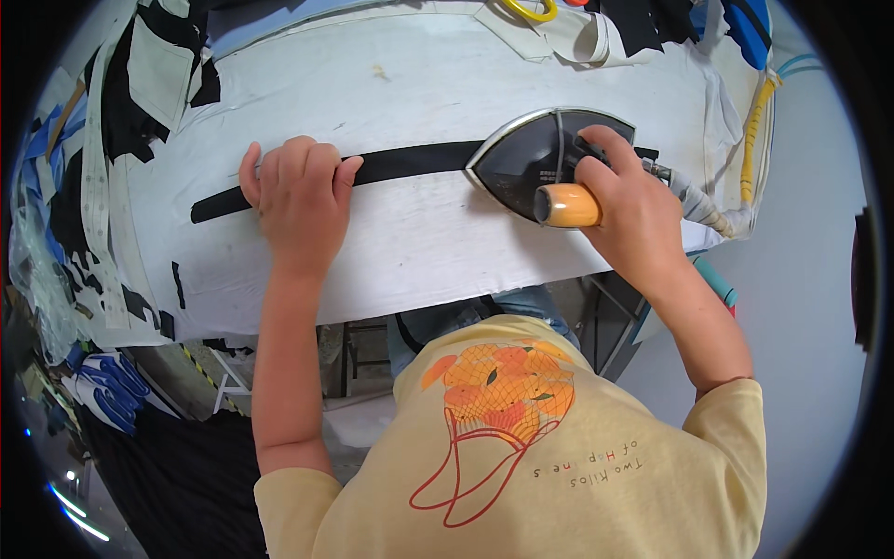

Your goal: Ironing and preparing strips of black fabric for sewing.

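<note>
A long, narrow strip of black fabric point(410, 162) lies across the white-covered ironing table point(391, 102). Near its left end my left hand point(300, 186) grips it, fingers curled over the far edge and the thumb on the strip. My right hand point(633, 210) is wrapped round the orange handle point(570, 205) of a dark iron point(517, 168) with a silver rim. The iron rests over the right part of the strip, its pointed tip toward my left hand. A short end of the strip shows beyond the iron. What lies under the soleplate is hidden.
A wrapped hose point(700, 207) and a yellow-bound cord point(752, 140) run from the iron along the table's right edge. Black and white fabric scraps point(163, 70) lie at the left. Yellow-handled scissors point(531, 9) and pale fabric pieces point(596, 42) lie at the far edge.
</note>
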The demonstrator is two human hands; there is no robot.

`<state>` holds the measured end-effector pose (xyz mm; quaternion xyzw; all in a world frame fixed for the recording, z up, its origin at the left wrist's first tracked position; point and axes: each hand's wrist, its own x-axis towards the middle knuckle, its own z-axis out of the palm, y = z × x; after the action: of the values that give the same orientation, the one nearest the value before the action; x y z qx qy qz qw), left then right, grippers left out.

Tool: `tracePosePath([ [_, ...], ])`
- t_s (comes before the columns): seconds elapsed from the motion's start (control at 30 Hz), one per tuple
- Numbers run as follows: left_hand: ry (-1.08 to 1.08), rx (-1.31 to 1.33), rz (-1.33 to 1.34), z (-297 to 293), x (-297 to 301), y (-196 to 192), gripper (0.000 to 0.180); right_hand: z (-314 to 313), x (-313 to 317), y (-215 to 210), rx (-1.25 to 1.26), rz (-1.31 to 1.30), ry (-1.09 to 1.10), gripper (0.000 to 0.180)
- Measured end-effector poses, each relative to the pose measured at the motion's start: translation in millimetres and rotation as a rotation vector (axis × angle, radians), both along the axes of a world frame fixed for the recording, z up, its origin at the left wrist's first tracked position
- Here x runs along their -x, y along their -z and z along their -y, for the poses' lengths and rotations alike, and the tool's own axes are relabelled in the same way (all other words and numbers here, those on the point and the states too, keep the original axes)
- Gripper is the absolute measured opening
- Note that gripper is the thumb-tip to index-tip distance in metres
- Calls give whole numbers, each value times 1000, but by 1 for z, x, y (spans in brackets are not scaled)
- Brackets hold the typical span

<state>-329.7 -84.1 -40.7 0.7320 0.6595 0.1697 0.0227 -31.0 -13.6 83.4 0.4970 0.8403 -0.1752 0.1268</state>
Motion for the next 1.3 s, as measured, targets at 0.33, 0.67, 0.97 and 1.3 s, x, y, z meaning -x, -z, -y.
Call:
tracePosePath([
  [0.33,25,8,65,-5,8,-8,24,10,43,1,0,-5,-44,38],
  [0.67,45,117,122,-2,46,-19,15,11,45,-4,36,8,2,38],
  [0.97,24,114,37,-6,44,-18,19,13,53,0,13,-25,15,37],
  [1.3,28,106,17,-6,44,-18,21,18,113,-2,74,-122,-24,47],
])
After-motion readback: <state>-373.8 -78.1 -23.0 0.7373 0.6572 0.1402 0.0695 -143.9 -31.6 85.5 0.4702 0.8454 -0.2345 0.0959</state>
